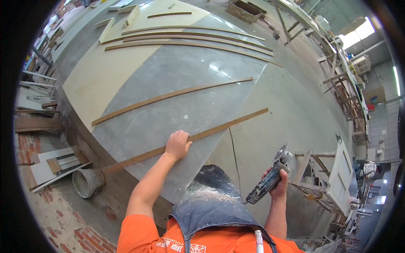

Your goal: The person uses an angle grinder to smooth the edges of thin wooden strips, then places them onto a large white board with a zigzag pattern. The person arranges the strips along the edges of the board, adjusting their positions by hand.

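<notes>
Angle grinder (265, 186) gripped in right hand (280, 184) at 4 o'clock, left hand (177, 146) curled around a brown strip (230, 125) at 8, white lettering on orange shirt (137, 232) at 6.

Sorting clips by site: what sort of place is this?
Probably a workshop: the right hand holds an angle grinder, long brown strips lie across a broad grey surface, and worn brick flooring shows at lower left.

A window (357, 34) is glaring at upper right, reflections are whitening the grey sheet (168, 78), and straight edges are bowing toward the margins.
</notes>
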Tool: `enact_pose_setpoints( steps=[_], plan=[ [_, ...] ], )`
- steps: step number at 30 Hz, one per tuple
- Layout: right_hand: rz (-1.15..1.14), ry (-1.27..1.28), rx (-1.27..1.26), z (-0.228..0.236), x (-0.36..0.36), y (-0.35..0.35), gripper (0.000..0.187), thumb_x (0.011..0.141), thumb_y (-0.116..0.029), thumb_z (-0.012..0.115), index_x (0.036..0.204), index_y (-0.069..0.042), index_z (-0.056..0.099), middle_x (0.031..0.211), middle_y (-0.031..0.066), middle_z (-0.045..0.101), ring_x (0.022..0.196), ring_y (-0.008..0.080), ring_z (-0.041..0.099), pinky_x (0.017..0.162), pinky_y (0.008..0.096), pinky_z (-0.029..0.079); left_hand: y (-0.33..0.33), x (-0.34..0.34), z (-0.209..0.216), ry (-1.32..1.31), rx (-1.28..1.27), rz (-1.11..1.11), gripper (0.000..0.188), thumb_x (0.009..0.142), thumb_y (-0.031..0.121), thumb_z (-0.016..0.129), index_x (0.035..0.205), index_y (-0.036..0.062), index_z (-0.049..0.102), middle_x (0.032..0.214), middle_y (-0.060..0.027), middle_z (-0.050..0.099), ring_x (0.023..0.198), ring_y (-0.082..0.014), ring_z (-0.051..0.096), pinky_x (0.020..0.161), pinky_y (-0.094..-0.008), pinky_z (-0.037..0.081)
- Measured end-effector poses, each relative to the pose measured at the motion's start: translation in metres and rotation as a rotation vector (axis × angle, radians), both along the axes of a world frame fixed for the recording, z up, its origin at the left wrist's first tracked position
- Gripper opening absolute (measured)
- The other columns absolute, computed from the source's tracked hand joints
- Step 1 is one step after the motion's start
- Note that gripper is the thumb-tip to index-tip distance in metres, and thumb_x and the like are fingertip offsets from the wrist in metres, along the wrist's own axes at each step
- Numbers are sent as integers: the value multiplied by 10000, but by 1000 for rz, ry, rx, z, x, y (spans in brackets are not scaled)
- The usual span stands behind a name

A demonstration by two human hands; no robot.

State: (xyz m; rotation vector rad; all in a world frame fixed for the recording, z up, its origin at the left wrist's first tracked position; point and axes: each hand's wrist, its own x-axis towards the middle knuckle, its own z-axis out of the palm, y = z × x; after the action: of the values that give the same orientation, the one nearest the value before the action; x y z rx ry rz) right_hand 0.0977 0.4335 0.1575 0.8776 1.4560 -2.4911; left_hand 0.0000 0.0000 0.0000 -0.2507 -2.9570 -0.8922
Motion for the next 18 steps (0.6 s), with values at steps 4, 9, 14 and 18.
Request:
enact_pose_setpoints(
  steps=[4, 9, 14, 18],
  plan=[
    [97, -5, 275, 10, 0, 5, 532, 791, -415, 745, 1109, -18, 590, 863, 128, 680, 718, 275, 710, 638, 426, 621, 11, -12, -2, 145, -4, 37, 309, 789, 237, 799, 1021, 111, 638, 997, -91, 586, 986, -316, 570, 852, -450, 460],
    [196, -195, 267, -5, -2, -11, 577, 775, -293, 749, 1222, -59, 470, 842, 143, 639, 644, 262, 677, 571, 409, 597, -10, 9, 24, 120, -107, 148, 398, 804, 228, 788, 1144, 90, 634, 1079, -105, 579, 1046, -326, 557, 904, -462, 449],
    [200, -279, 219, -25, 24, 7, 538, 798, -267, 731, 1225, -88, 457, 830, 151, 631, 629, 284, 669, 555, 423, 591, -69, 73, 29, 45, -131, 283, 497, 825, 216, 770, 1269, 83, 590, 1197, -129, 585, 1160, -353, 542, 986, -478, 430],
    [80, -384, 101, -28, 81, 14, 473, 798, -318, 729, 1155, -87, 523, 804, 144, 645, 612, 302, 671, 552, 437, 592, -167, 151, 29, 77, -264, 473, 528, 810, 163, 788, 1287, 70, 581, 1281, -140, 560, 1228, -356, 521, 1032, -493, 425]
  ],
)
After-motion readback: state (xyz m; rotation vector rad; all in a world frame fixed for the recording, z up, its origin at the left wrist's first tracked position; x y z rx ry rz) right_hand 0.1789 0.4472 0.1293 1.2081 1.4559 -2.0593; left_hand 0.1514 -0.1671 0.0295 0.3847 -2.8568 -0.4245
